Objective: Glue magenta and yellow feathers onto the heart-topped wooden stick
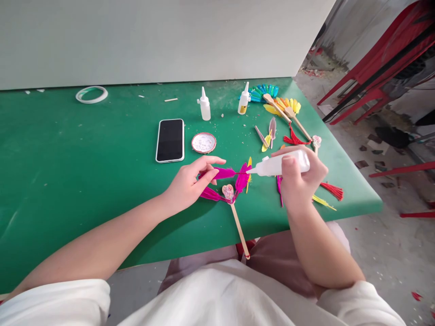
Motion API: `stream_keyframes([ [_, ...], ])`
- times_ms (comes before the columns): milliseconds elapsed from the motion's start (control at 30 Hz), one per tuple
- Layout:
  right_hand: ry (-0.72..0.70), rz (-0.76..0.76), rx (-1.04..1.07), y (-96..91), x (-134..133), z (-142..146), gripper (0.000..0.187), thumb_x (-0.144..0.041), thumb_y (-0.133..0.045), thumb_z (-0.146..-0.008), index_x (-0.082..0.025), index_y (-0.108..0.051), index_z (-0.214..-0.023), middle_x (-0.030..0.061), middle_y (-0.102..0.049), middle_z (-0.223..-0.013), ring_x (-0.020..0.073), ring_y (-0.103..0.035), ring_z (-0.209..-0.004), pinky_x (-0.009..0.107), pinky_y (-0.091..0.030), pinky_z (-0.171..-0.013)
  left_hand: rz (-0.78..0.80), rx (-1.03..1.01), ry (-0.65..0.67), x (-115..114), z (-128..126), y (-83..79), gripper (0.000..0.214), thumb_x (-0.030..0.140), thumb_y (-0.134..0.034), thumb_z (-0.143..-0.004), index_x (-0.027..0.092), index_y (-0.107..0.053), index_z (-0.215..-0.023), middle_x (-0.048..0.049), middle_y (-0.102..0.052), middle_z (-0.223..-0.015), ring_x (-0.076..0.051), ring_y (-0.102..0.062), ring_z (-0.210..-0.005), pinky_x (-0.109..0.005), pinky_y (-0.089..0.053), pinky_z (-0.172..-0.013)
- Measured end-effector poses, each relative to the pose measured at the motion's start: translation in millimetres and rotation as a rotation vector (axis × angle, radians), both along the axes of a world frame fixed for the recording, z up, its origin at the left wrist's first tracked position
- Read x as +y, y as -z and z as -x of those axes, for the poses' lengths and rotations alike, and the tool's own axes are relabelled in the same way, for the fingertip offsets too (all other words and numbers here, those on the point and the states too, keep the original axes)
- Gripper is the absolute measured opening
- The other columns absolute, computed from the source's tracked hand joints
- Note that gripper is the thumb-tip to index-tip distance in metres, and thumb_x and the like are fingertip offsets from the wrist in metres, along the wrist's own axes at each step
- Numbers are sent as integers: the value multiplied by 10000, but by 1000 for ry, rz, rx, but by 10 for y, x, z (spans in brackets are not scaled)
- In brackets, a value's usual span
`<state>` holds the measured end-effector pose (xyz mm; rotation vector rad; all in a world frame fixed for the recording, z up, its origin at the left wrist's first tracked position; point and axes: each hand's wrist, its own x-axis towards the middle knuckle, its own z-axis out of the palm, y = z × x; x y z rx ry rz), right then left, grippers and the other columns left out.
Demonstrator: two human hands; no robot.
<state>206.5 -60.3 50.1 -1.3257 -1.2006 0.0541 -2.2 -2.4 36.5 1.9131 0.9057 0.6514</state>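
Note:
My left hand [193, 179] pinches a magenta feather [224, 173] between thumb and fingers, its thin quill pointing right. My right hand [301, 181] is wrapped round a white glue bottle [280, 164] tipped on its side, its nozzle at or very near the quill's end. Below lies a small fan with a wooden stick handle [240, 231] reaching past the table's front edge. It bears a speckled heart-shaped piece [228, 192] and magenta feathers on both sides, one at the left [210, 194]. A yellow feather [249, 167] lies behind the right one.
On the green table [84, 167] are a phone [170, 140], a round dish [204, 142], two upright glue bottles [205, 106] and a tape roll [91, 94]. Finished-looking feather fans [292, 108], loose feathers [268, 136] and a red tassel [333, 191] lie right. Red chairs [380, 68] stand beyond.

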Motion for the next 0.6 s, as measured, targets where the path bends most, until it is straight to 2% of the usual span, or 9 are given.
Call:
stream_keyframes([
  [200,64,-39,17,5,13,-54,295,-463,-564,-773,-205,-636,-648,-7,-544,-510,118,-488,-475,278,-354,-439,-18,3,-16,11,5,-2,222,272,-453,-887,242,-546,-1087,38,-572,-731,-88,-603,-674,-191,-451,-651],
  [300,31,-73,1,-6,-7,-16,322,-480,-529,-791,-205,-641,-668,3,-567,-539,126,-510,-503,280,-362,-448,-20,12,-16,7,4,-2,223,271,-453,-887,241,-545,-1088,37,-573,-729,-90,-603,-677,-190,-450,-651],
  [433,-6,-7,-79,10,-16,8,286,-474,-568,-765,-215,-624,-657,-9,-561,-532,109,-472,-472,270,-342,-432,-14,4,-10,2,6,-3,219,277,-453,-889,244,-546,-1084,39,-569,-731,-86,-601,-684,-185,-448,-656],
  [600,165,37,-73,22,19,-91,276,-456,-592,-750,-206,-605,-632,-18,-542,-507,115,-493,-481,273,-369,-463,-20,-10,-25,11,6,2,215,277,-456,-888,246,-551,-1079,42,-570,-729,-85,-602,-674,-183,-450,-655],
])
